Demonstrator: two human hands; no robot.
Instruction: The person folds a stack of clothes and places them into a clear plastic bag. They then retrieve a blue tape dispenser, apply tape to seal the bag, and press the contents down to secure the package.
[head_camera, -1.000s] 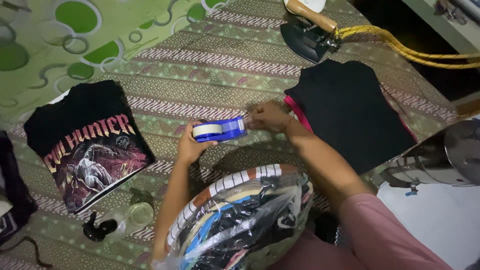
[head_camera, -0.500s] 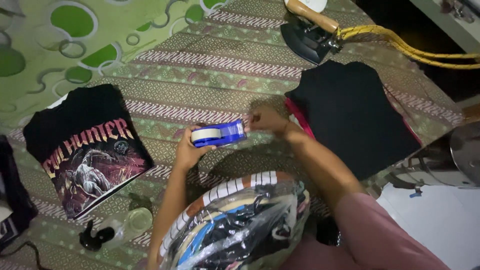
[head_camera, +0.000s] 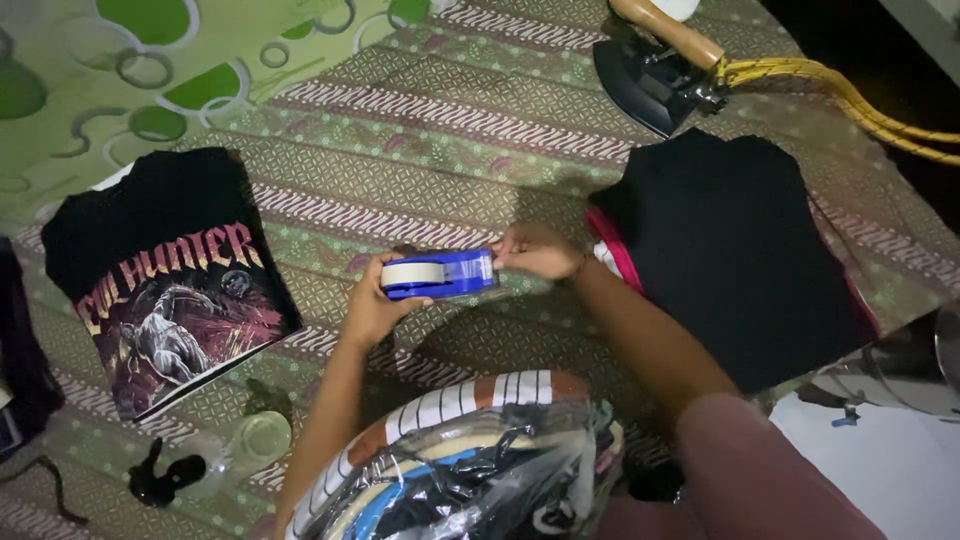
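Observation:
My left hand (head_camera: 372, 305) grips a blue tape dispenser (head_camera: 440, 274) with a pale roll of tape in it, held above the patterned cloth. My right hand (head_camera: 535, 250) pinches the dispenser's right end, where the tape comes out. Just below my arms lies a folded garment in a clear plastic bag (head_camera: 470, 470), striped white and orange at its top edge. The hands hover over the cloth between two folded shirts.
A folded black shirt with a printed picture (head_camera: 165, 280) lies to the left. A stack of folded black and pink clothes (head_camera: 735, 250) lies to the right. A dark clothes iron (head_camera: 655, 70) with a yellow cord sits at the top. A small clear jar (head_camera: 262, 438) and a black clip (head_camera: 165, 478) lie lower left.
Both hands with the dispenser have stayed almost in place; the view has shifted slightly. My right hand remains at the dispenser's right end.

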